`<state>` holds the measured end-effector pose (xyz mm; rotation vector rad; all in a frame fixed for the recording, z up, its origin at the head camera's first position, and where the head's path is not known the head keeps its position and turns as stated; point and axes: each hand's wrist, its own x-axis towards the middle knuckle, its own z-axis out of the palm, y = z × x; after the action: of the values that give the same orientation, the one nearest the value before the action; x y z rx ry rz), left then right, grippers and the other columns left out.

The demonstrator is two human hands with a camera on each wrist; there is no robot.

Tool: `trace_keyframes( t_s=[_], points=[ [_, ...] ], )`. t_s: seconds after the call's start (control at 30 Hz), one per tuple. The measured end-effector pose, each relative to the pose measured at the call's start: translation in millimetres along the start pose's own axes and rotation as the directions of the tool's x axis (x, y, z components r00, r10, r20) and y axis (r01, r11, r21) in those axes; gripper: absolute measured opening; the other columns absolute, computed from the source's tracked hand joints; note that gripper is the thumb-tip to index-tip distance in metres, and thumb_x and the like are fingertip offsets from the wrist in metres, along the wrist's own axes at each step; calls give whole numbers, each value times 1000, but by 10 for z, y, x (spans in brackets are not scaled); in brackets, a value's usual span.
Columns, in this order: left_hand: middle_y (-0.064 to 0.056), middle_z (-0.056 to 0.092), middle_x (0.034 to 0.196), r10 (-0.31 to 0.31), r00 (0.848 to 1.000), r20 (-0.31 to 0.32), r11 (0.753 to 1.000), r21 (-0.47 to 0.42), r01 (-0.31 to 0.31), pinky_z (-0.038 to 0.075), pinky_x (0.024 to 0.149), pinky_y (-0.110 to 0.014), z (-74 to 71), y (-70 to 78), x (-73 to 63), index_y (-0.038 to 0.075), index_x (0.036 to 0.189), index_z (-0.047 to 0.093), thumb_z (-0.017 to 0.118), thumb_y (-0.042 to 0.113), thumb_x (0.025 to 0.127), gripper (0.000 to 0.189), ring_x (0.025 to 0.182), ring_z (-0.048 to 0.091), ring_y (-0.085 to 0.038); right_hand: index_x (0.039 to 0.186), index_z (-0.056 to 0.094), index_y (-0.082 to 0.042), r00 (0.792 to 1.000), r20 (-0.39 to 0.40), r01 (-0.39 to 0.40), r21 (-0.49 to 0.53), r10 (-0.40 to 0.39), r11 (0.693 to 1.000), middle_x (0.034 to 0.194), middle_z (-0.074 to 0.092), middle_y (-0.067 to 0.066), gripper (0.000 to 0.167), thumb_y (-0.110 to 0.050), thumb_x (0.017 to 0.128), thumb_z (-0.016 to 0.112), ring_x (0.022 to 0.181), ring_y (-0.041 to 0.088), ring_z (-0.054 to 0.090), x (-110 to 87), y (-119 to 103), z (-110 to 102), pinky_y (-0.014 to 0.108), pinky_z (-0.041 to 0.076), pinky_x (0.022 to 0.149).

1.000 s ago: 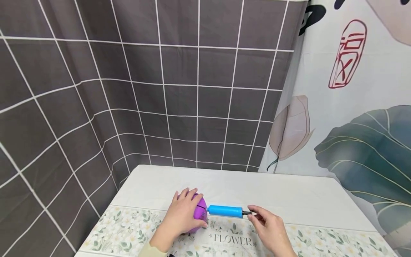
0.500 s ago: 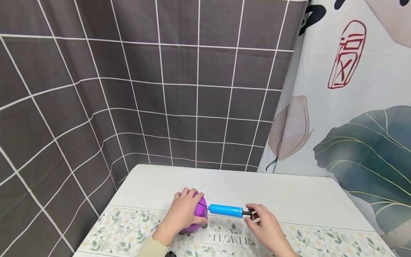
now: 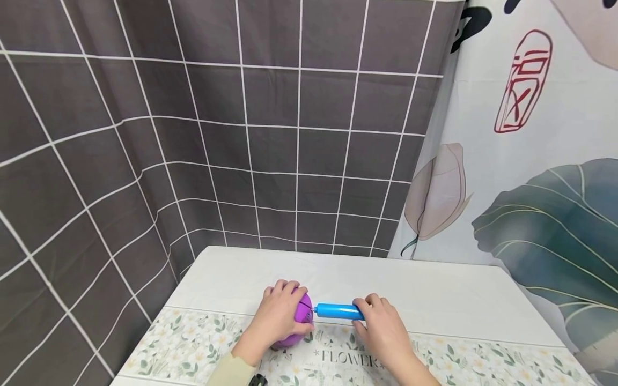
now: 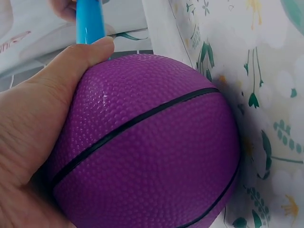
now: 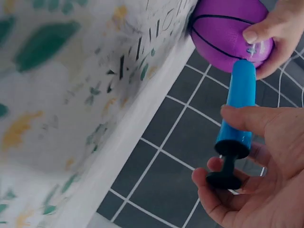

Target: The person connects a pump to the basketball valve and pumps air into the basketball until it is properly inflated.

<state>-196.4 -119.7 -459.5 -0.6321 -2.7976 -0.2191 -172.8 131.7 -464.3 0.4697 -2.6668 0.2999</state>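
A purple mini basketball [image 4: 152,147] with black seams rests on the table. My left hand [image 3: 276,321] grips it from its left side, fingers over the top and thumb along the near side. A blue hand pump [image 3: 335,311] lies level to the right of the ball, its narrow tip right at the ball's surface. My right hand [image 3: 386,332] holds the pump's barrel near the rear end, the thumb pressed along it in the right wrist view. Behind the barrel sticks out a short length of black plunger with its handle [image 5: 224,180], the fingers curled beneath it.
The table [image 3: 410,284] has a white cover with a flowered band and the printed word FLOWER. Dark grey gridded cloth [image 3: 270,150] hangs behind and at the left. A white curtain [image 3: 483,214] with printed leaves hangs at the right. Something black sits at my left wrist.
My right hand has moved left from the pump's black plunger handle onto the blue barrel. My left hand has stayed on the ball, its thumb shifting slightly upward.
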Motion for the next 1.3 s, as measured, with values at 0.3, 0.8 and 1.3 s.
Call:
trace_keyframes(
  t_s=[0.3,0.8,1.3],
  points=[
    [-10,61,131,-13,1000,4,999,-29,14,49,88,-52,-17,-8,34,13,133,63,82,65,68,85,117,54,-33,107,61,-5,983,-9,181,-151,-185,972,100,66,10,40,-11,75,85,98,30,64,155,-92,105,52,51,98],
    [-8,62,129,-21,999,29,1000,12,21,48,86,-50,-50,49,71,15,132,64,81,64,69,82,115,54,-30,128,67,-23,898,-67,411,-228,-435,883,103,66,5,58,-5,74,80,95,25,64,228,-145,170,42,55,91],
    [-6,62,131,2,999,35,1000,-8,-1,48,89,-52,-61,51,85,15,132,64,81,62,71,78,118,54,-29,132,65,-22,903,-50,413,-160,-426,896,106,66,2,80,11,61,80,98,21,63,158,-6,109,37,55,93]
  ],
)
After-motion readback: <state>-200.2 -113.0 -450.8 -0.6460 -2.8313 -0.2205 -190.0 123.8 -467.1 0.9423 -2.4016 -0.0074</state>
